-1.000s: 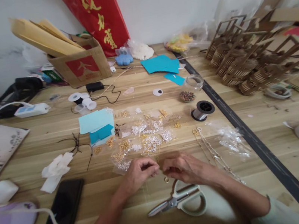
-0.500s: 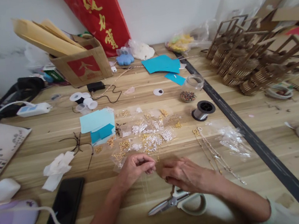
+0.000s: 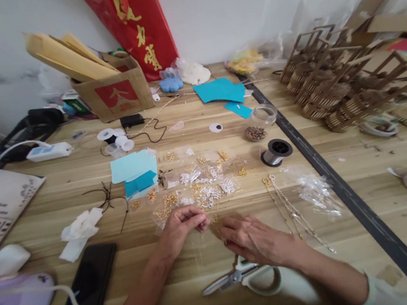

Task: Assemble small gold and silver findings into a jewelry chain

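My left hand (image 3: pixel 186 224) is closed in a pinch on a thin thread, faint strands of which hang below the fingers. A few tiny gold bits show by its fingertips. Just to the right, my right hand (image 3: pixel 250 238) has its fingers bent together and pointing down at the left; what they hold is hidden. Scissors (image 3: pixel 233 277) with pale handles lie under the right hand, blades to the left. Beyond both hands are small clear bags of gold and silver beads (image 3: pixel 207 195). Chains with gold and silver links (image 3: pixel 294 213) lie right of my right hand.
A wire spool (image 3: pixel 277 152) and a jar of beads (image 3: pixel 256 132) stand at the right, near a dark strip (image 3: pixel 318 170). A phone (image 3: pixel 83 298) and crumpled tissue (image 3: pixel 80 231) lie left. Blue cards (image 3: pixel 134 166), a cardboard box (image 3: pixel 115 97) and wooden baskets (image 3: pixel 332 85) are farther back.
My left hand has turned slightly, its fingertips closing up more around the thread. My right hand stays almost in place. The view has shifted slightly.
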`<action>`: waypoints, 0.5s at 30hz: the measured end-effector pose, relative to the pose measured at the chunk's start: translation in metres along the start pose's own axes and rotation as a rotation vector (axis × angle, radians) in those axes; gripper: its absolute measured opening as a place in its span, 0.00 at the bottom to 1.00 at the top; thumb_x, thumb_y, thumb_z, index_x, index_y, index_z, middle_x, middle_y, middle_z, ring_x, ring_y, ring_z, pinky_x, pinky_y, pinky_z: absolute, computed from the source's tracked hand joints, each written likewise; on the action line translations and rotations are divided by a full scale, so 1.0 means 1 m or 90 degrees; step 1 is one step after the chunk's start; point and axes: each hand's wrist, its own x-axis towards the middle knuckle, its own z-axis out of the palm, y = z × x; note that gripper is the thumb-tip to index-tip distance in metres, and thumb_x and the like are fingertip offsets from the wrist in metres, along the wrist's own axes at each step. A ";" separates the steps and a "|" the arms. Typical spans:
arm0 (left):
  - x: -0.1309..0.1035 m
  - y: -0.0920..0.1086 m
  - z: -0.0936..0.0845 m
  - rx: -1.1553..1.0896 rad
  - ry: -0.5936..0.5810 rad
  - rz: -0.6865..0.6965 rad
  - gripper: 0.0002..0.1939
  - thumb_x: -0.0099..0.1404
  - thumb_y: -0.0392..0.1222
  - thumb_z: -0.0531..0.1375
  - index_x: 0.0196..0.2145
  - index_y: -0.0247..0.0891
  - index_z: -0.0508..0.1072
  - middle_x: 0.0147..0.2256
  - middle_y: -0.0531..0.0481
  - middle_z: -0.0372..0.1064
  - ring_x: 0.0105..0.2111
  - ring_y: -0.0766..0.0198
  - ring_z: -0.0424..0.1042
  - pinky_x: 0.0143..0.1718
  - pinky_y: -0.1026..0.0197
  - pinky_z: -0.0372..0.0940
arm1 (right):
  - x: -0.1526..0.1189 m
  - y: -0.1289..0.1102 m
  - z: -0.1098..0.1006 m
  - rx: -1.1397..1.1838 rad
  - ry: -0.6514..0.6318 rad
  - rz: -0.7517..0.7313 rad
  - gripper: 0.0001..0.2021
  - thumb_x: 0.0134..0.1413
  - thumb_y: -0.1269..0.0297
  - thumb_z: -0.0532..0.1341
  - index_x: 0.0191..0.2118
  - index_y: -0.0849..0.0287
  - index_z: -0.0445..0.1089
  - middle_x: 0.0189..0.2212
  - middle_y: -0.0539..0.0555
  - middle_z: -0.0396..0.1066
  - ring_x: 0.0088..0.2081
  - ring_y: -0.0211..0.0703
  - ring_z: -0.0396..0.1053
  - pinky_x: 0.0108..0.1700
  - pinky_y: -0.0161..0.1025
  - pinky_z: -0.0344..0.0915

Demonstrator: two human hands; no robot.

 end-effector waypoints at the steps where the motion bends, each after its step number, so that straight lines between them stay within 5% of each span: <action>1: 0.000 0.000 0.000 -0.008 0.006 0.001 0.08 0.54 0.42 0.67 0.26 0.34 0.76 0.23 0.50 0.74 0.22 0.68 0.69 0.27 0.66 0.64 | 0.000 0.001 0.001 0.006 0.011 0.005 0.03 0.59 0.73 0.56 0.38 0.62 0.66 0.35 0.55 0.69 0.33 0.41 0.67 0.32 0.36 0.59; 9: 0.001 0.003 0.001 -0.058 0.038 0.002 0.11 0.50 0.44 0.69 0.25 0.33 0.75 0.22 0.51 0.74 0.22 0.69 0.68 0.26 0.66 0.62 | 0.002 0.021 0.012 0.333 0.179 0.044 0.04 0.54 0.75 0.57 0.34 0.61 0.67 0.28 0.49 0.65 0.26 0.33 0.62 0.28 0.31 0.59; 15: -0.001 0.003 0.003 -0.076 0.079 0.002 0.12 0.48 0.44 0.70 0.24 0.33 0.75 0.21 0.51 0.74 0.22 0.68 0.68 0.27 0.65 0.63 | 0.006 0.026 0.018 0.665 0.203 0.141 0.03 0.51 0.70 0.63 0.33 0.61 0.67 0.27 0.49 0.67 0.27 0.33 0.64 0.29 0.32 0.61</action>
